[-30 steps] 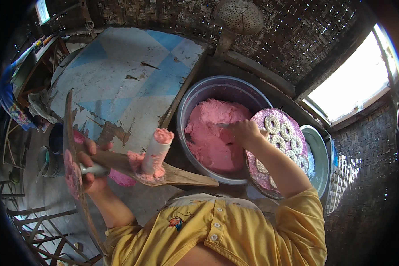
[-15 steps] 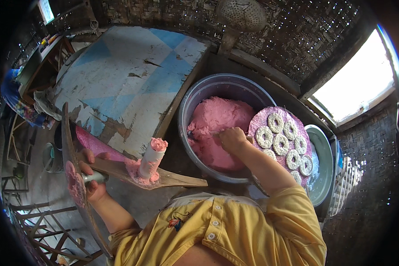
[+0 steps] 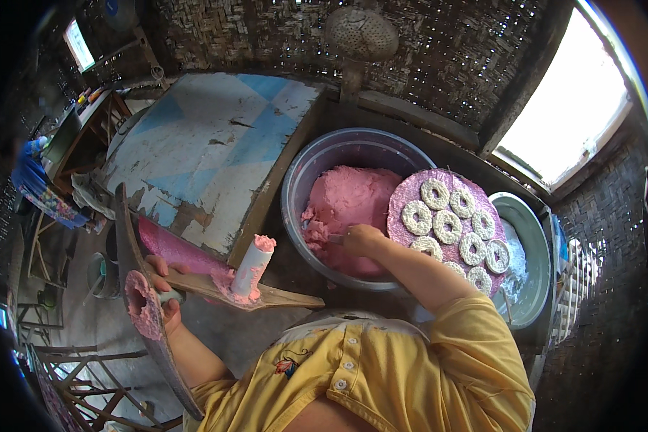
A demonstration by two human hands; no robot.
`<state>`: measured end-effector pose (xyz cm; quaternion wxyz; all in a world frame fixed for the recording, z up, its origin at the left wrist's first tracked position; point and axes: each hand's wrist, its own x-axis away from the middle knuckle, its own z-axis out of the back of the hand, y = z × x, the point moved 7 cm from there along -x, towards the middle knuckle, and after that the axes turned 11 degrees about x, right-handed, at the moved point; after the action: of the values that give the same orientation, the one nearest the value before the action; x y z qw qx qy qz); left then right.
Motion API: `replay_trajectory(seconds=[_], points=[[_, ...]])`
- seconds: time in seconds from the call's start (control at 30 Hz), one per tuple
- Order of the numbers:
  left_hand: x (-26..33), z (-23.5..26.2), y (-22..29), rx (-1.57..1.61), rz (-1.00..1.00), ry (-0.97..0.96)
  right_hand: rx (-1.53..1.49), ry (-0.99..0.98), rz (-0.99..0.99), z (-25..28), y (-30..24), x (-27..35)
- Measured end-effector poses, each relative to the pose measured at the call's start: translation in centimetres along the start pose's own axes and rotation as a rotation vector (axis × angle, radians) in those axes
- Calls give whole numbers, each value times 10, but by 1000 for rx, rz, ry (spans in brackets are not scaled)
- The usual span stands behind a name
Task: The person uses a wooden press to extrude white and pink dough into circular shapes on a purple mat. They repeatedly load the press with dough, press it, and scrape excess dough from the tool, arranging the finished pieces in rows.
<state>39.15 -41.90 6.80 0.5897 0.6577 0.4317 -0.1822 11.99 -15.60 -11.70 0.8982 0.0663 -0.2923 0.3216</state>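
Note:
My left hand point(image 3: 163, 277) is wrapped around a wooden dough press at the lower left. Its long curved board point(image 3: 142, 241) has a round opening with pink dough smeared around it. The second wooden bar point(image 3: 284, 296) carries an upright white cylinder point(image 3: 250, 271), coated and topped with pink dough. My right hand point(image 3: 362, 241) is closed inside a large purple-grey basin point(image 3: 290, 180), at the pink dough mass point(image 3: 353, 194). A small greyish piece shows by its fingers, too hidden to name.
Right of the basin, a round pink tray point(image 3: 403, 189) holds several pale ring-shaped pieces. A green-grey tub point(image 3: 536, 288) stands behind it. A worn blue-and-white table point(image 3: 201, 144) is at the left. Another person point(image 3: 39, 183) is at the far left, near a bench.
The view has tilted and shifted slightly. My right hand stays in the dough with its wrist turned; a brown handle end seen by the wrist is now hidden. My left hand keeps its hold.

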Motion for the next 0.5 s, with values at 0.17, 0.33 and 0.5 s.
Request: replay_trajectory(seconds=[0.17,0.33,0.5], points=[[-3,-19,-8,-41,110,-38,77,-31,162,-31,1,-17],[-19,-33,-22,-232,259,-35,35,179,382,25,10,36],[-25,-56,-35,-505,474,-103,-240,8,331,113,40,153]])
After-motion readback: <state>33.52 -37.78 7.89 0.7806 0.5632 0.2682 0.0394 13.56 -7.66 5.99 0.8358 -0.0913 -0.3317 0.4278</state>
